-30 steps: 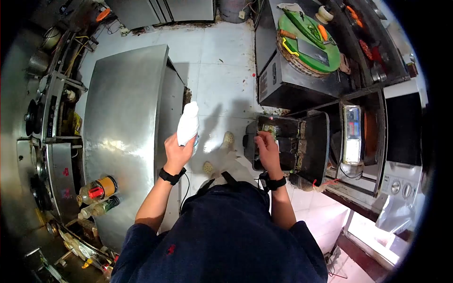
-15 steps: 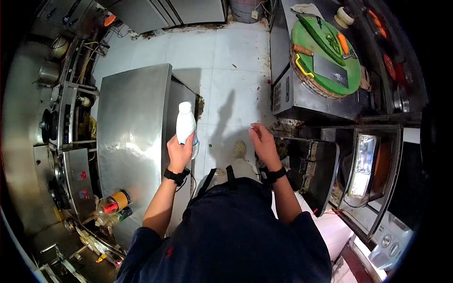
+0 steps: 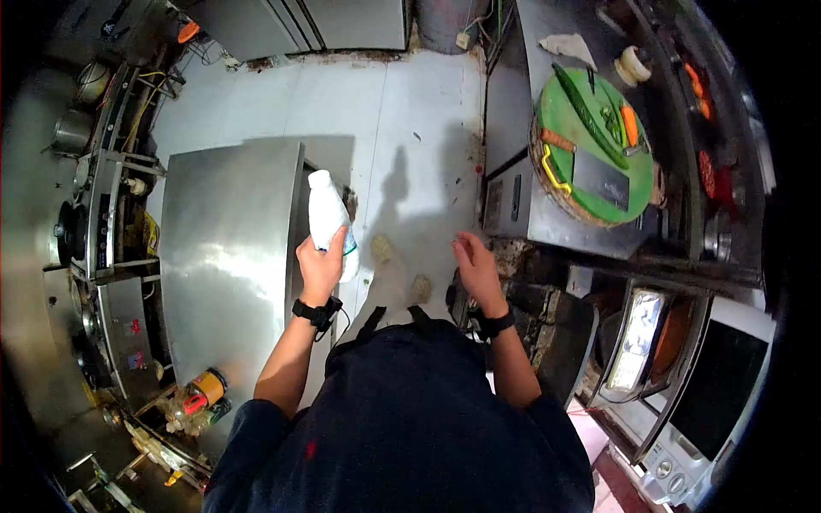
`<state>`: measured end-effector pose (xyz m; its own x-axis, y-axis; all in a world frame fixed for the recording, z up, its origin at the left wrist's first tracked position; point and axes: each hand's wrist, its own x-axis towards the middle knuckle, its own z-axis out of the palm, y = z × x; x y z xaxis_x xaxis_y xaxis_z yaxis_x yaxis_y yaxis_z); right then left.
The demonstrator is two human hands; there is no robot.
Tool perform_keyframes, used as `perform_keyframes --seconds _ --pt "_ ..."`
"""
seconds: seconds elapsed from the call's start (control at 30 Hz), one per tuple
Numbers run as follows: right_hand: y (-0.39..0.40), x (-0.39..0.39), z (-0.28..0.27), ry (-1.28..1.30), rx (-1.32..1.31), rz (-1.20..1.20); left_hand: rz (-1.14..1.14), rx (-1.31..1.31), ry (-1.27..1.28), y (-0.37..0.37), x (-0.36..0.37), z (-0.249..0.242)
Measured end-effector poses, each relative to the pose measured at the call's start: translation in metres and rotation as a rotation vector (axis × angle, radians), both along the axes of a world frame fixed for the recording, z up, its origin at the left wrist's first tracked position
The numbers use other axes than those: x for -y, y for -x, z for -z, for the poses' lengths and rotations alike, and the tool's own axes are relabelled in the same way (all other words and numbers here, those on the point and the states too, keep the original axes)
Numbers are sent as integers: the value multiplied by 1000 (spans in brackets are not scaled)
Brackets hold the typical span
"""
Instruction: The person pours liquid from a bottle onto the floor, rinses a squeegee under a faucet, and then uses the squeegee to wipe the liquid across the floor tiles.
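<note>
Steel counter (image 3: 222, 231) beside left hand (image 3: 319, 267) gripping white bottle (image 3: 327, 218)

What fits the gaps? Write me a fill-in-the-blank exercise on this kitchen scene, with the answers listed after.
1. The left hand grips a ____ plastic bottle.
2. The right hand holds ____, its fingers spread above the floor.
3. The cleaver lies on a round ____ cutting board.
4. The orange-capped bottle stands on the ____ table.

Missing words: white; nothing; green; steel
</note>
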<state>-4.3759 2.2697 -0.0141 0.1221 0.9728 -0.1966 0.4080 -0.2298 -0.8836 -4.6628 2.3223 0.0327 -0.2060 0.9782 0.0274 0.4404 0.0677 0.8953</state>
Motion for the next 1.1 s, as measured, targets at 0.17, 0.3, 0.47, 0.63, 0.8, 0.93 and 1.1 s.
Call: perform_keyframes --seconds 0.17,0.3,0.47,0.63,0.8,0.93,1.1 --pt "10 -67 -24 -7 6 12 -79 309 -156 10 -82 -60" --pt "17 -115 -36 -65 79 16 -28 -22 58 27 -136 23" --pt "18 -159 -39 -125 156 52 -57 222 -9 24 -219 -18" --pt "8 -221 -35 -163 72 -54 41 -98 -29 5 -256 80" --pt "1 -300 -10 -140 105 -105 -165 384 -29 -34 -346 -35" --pt "0 -389 -20 -38 26 -211 -40 2 308 -34 -370 47" --pt "29 -464 -20 -113 -200 -403 -116 362 169 -78 -412 -26"
